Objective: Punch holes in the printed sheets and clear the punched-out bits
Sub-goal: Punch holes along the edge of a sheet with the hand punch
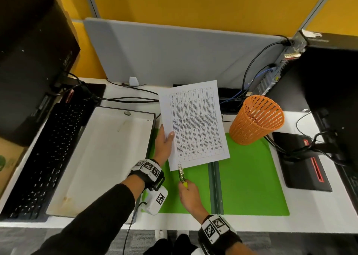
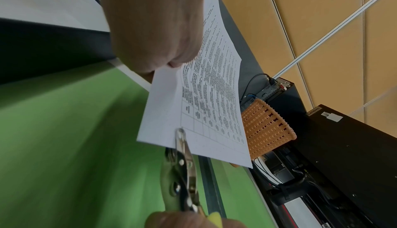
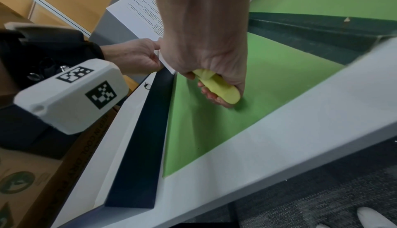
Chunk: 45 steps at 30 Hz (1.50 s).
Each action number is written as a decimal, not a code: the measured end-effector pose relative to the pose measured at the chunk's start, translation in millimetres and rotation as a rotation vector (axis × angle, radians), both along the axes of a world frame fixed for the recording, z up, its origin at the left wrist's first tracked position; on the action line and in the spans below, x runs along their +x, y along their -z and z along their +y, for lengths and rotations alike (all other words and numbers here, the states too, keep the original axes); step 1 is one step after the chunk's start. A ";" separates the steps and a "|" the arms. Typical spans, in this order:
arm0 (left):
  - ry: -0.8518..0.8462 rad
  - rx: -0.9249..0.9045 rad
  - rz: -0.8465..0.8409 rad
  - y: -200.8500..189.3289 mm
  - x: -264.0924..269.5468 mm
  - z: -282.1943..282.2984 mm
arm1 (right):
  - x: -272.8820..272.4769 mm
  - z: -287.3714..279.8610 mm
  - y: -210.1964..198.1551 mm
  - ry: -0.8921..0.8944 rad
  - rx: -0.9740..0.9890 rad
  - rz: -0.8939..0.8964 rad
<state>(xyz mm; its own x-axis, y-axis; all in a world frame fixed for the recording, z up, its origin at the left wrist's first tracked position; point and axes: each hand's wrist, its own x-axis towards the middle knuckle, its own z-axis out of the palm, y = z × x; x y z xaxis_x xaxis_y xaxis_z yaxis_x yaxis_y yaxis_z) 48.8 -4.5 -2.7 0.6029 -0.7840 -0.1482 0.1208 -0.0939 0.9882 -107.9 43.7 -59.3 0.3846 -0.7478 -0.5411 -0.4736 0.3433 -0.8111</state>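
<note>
My left hand (image 1: 164, 141) pinches the left edge of a printed sheet (image 1: 195, 122), holding it up over the green mat (image 1: 249, 177). The sheet (image 2: 206, 99) carries a dense table of text. My right hand (image 1: 188, 193) grips the yellow handles (image 3: 217, 87) of a metal plier-type hole punch (image 1: 181, 173). The punch's tip (image 2: 180, 134) sits over the sheet's near bottom edge, close to its left corner. How far the punch jaws are squeezed cannot be told.
An orange mesh bin (image 1: 255, 120) stands at the mat's far right corner. A white tray (image 1: 108, 157) lies left of the mat, a black keyboard (image 1: 50, 152) beyond it. Computer towers (image 1: 325, 76), cables and a monitor base (image 1: 302, 161) crowd the right side.
</note>
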 end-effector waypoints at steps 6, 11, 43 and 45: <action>0.011 0.009 0.024 5.9 1.1 -0.7 | 1.1 1.1 6.3 0.023 -0.004 0.017; 0.022 0.026 0.037 7.7 0.2 0.3 | -1.2 2.8 5.2 -0.001 0.002 0.020; 0.132 -0.025 -0.048 -5.7 7.7 7.7 | -4.2 2.2 -41.0 -0.060 -0.043 -0.212; 0.136 -0.031 -0.059 -7.3 7.3 6.6 | -5.3 2.1 -37.7 -0.082 -0.071 -0.214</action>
<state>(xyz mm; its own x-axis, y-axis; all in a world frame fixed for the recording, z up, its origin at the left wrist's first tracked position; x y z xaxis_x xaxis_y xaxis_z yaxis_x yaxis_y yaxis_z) 56.1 2.0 4.6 0.4976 -0.8627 -0.0898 0.0505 -0.0745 0.9959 -113.2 45.9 -21.7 0.5458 -0.7425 -0.3883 -0.3126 0.2495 -0.9165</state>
